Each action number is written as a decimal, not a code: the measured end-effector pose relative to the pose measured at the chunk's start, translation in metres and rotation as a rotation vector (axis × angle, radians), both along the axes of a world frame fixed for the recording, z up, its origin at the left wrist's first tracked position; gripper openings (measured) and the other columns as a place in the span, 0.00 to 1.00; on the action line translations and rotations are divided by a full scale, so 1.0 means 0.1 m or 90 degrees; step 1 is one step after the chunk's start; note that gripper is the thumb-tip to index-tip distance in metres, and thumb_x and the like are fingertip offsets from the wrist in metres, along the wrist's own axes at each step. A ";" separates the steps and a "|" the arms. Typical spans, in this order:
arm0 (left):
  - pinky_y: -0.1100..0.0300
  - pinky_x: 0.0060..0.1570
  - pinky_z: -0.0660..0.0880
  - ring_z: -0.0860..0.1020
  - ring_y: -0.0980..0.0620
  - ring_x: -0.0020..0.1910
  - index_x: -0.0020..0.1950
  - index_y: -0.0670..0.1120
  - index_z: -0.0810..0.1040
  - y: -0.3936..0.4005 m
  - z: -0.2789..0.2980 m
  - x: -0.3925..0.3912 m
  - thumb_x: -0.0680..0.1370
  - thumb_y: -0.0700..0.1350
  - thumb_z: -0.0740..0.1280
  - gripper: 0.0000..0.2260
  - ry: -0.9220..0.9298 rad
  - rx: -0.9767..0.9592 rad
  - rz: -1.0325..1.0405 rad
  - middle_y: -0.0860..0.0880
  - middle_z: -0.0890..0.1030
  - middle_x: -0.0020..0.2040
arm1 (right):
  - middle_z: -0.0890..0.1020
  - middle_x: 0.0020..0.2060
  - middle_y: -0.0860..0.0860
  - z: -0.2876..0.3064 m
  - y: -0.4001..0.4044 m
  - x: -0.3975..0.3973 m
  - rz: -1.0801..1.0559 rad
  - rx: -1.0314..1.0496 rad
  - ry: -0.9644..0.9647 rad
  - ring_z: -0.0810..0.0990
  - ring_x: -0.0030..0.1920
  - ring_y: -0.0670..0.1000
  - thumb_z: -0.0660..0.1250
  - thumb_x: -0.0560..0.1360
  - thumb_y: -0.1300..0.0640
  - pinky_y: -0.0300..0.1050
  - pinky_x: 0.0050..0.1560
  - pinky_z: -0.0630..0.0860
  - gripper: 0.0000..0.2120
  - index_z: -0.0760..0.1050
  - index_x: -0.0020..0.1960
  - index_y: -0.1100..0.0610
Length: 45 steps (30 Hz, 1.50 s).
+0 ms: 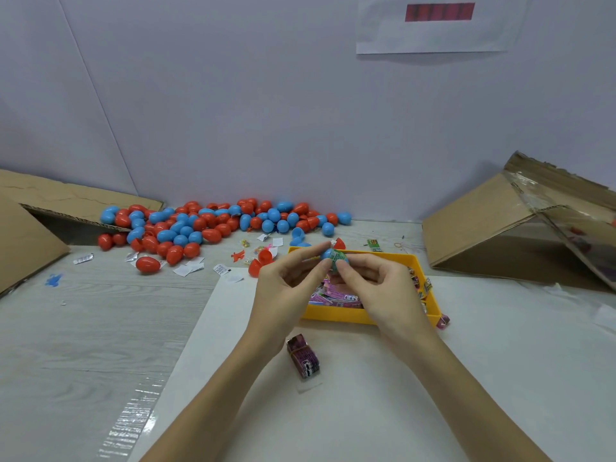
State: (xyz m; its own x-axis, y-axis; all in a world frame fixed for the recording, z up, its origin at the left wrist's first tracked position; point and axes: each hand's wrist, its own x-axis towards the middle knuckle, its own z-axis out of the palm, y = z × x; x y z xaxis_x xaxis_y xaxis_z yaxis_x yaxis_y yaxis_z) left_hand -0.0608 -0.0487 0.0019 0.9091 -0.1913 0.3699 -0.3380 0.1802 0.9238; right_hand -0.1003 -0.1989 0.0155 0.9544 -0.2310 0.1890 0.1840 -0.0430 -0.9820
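Both hands meet above the yellow tray [363, 315]. My left hand [288, 288] pinches a blue plastic egg half [328, 254] between thumb and fingertips. My right hand [376, 288] pinches a green printed packet [340, 258] that sits at the egg half's opening. The tray holds several pink packets [333, 293]. A bundle of dark pink packets [304, 356] lies on the white sheet between my forearms.
A heap of red and blue plastic eggs [206, 225] lies at the back left, with paper slips and open egg halves [260, 261] nearby. Cardboard boxes stand on their sides at the far left [30, 235] and right [520, 225]. A wall rises behind.
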 end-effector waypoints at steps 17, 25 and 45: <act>0.63 0.63 0.77 0.80 0.59 0.63 0.74 0.49 0.74 -0.02 -0.05 -0.04 0.79 0.37 0.72 0.24 -0.197 0.192 0.037 0.55 0.82 0.64 | 0.88 0.49 0.56 0.00 -0.05 0.02 0.078 0.125 0.131 0.88 0.52 0.55 0.72 0.77 0.52 0.47 0.55 0.84 0.13 0.85 0.55 0.61; 0.68 0.51 0.77 0.78 0.56 0.58 0.61 0.50 0.81 0.05 -0.02 0.01 0.82 0.42 0.68 0.09 -0.189 0.242 0.162 0.56 0.78 0.56 | 0.85 0.49 0.60 0.44 -0.78 0.24 0.043 0.646 -0.015 0.87 0.45 0.53 0.63 0.84 0.52 0.41 0.43 0.83 0.17 0.79 0.61 0.65; 0.61 0.50 0.75 0.78 0.57 0.49 0.50 0.54 0.80 0.23 -0.20 0.50 0.83 0.43 0.65 0.06 -0.024 0.308 0.362 0.57 0.79 0.48 | 0.83 0.32 0.53 -0.14 -0.53 0.39 -0.084 -0.024 0.050 0.80 0.31 0.47 0.59 0.86 0.55 0.36 0.31 0.75 0.19 0.83 0.47 0.64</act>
